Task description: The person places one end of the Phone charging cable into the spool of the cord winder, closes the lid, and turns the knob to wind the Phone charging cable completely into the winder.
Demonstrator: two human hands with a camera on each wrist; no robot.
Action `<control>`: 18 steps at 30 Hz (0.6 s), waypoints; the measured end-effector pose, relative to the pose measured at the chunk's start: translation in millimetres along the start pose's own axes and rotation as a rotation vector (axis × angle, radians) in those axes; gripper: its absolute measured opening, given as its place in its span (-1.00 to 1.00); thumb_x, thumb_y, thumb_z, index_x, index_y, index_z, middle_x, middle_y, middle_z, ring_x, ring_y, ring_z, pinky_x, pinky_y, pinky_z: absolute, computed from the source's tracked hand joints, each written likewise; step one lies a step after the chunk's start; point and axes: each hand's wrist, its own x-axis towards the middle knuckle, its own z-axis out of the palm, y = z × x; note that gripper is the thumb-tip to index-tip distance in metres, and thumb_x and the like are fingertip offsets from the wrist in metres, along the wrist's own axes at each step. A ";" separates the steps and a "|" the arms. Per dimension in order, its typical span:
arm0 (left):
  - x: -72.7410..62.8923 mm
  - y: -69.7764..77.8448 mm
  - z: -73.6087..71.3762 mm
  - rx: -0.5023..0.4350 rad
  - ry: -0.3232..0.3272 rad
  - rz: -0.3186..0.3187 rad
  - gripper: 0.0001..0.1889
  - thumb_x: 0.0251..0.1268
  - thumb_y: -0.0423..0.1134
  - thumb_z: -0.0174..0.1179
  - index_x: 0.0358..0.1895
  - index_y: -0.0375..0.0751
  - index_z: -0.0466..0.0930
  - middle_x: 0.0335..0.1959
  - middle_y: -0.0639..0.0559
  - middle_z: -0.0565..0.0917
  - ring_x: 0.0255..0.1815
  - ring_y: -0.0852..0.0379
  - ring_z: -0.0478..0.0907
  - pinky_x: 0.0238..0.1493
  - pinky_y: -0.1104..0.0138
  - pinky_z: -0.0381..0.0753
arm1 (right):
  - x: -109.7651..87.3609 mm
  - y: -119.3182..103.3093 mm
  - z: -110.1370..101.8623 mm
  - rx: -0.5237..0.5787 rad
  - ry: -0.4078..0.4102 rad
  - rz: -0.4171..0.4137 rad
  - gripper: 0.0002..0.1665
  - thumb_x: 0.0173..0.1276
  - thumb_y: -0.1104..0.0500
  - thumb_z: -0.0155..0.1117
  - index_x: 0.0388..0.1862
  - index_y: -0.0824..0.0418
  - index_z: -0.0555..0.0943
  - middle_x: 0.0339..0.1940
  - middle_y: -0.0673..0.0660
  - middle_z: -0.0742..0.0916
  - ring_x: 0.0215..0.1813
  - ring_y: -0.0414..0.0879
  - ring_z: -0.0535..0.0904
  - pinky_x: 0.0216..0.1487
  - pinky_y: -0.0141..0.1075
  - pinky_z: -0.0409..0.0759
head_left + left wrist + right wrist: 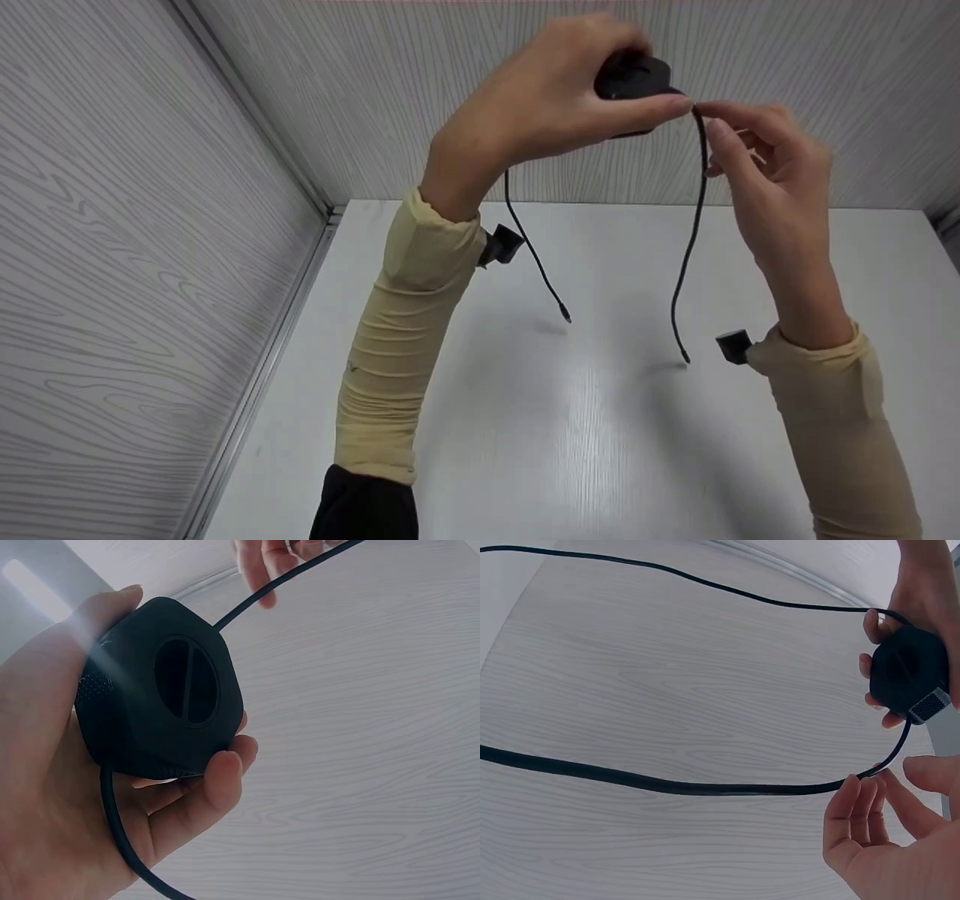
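Observation:
My left hand [547,97] grips a black six-sided device [120,720] with a round recess crossed by a bar, raised above the table. A thin black cable leaves it on either side. The left cable [529,244] hangs down past my left wrist, its plug [565,312] low over the table. The right cable [694,225] hangs between the hands and ends in a small plug [685,357]. My right hand [892,847] has its bent fingertips against this cable close to the device, with the thumb standing apart from it.
A white table [525,450] lies below both hands. Grey wood-grain panels stand at the back [375,97] and on the left [112,262]. Small black cameras sit on the left wrist [502,245] and the right wrist [733,346].

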 end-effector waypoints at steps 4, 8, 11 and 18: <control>-1.0 -0.7 1.2 -0.025 -0.018 -0.009 -0.34 0.41 0.36 0.22 0.36 0.01 0.56 0.21 0.08 0.62 0.10 0.27 0.44 0.11 0.50 0.50 | 4.9 -4.5 -0.1 -0.063 -0.026 -0.031 -0.67 0.62 0.14 0.21 0.21 0.16 0.75 -0.01 -0.18 0.68 0.06 -0.15 0.60 0.10 -0.39 0.55; -2.4 -3.5 4.1 -0.065 -0.017 -0.006 -0.31 0.37 0.38 0.26 0.36 0.01 0.56 0.19 0.10 0.61 0.08 0.30 0.42 0.05 0.52 0.48 | 11.4 -12.3 1.1 -0.097 -0.130 -0.070 -0.54 0.56 0.09 0.30 0.39 0.07 0.64 0.25 -0.10 0.67 0.38 -0.09 0.54 0.45 -0.25 0.47; -3.6 -6.8 7.4 -0.086 -0.015 0.010 -0.30 0.37 0.36 0.28 0.39 -0.01 0.55 0.20 0.09 0.60 0.10 0.29 0.42 0.06 0.53 0.48 | 15.7 -19.6 3.7 -0.148 -0.243 -0.078 -0.30 0.47 0.11 0.43 0.55 0.00 0.47 0.46 0.00 0.58 0.51 -0.06 0.47 0.60 -0.14 0.39; -2.7 -8.2 13.0 -0.152 -0.024 0.029 -0.29 0.37 0.30 0.32 0.41 -0.04 0.51 0.24 0.08 0.61 0.13 0.27 0.49 0.15 0.54 0.51 | 20.2 -26.7 9.6 -0.272 -0.357 -0.190 -0.09 0.35 0.21 0.55 0.62 0.00 0.38 0.57 -0.01 0.42 0.54 -0.12 0.45 0.47 -0.35 0.46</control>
